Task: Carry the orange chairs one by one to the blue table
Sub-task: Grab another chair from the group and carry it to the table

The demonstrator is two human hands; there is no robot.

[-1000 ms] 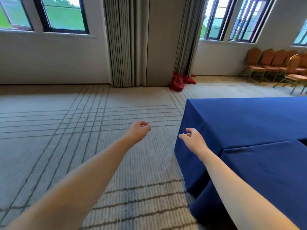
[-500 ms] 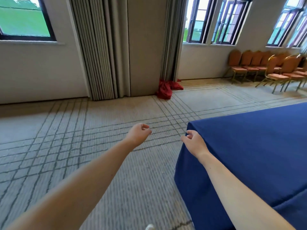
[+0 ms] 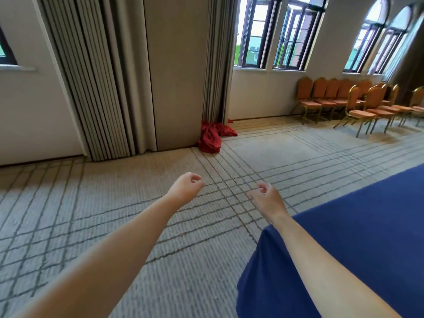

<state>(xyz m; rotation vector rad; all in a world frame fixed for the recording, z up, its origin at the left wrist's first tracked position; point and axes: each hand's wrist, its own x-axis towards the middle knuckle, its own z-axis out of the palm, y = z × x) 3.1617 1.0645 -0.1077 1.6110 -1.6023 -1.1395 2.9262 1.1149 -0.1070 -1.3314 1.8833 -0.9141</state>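
Note:
Several orange chairs (image 3: 358, 104) with gold frames stand in rows along the far right wall under the windows. The blue table (image 3: 367, 237), draped in a blue cloth, fills the lower right, its corner close to me. My left hand (image 3: 187, 188) is stretched out over the carpet with fingers loosely curled, holding nothing. My right hand (image 3: 266, 198) reaches forward just past the table's corner, fingers loosely curled and empty. Both hands are far from the chairs.
A heap of red cloth (image 3: 212, 136) lies on the floor at the foot of grey curtains (image 3: 215, 65). A partition wall (image 3: 174, 76) stands ahead. Patterned carpet (image 3: 286, 157) stretches between me and the chairs.
The view has swung to the right: the table has slid to the lower right and the chairs are nearer the frame's middle and larger. Both hands stay outstretched and empty.

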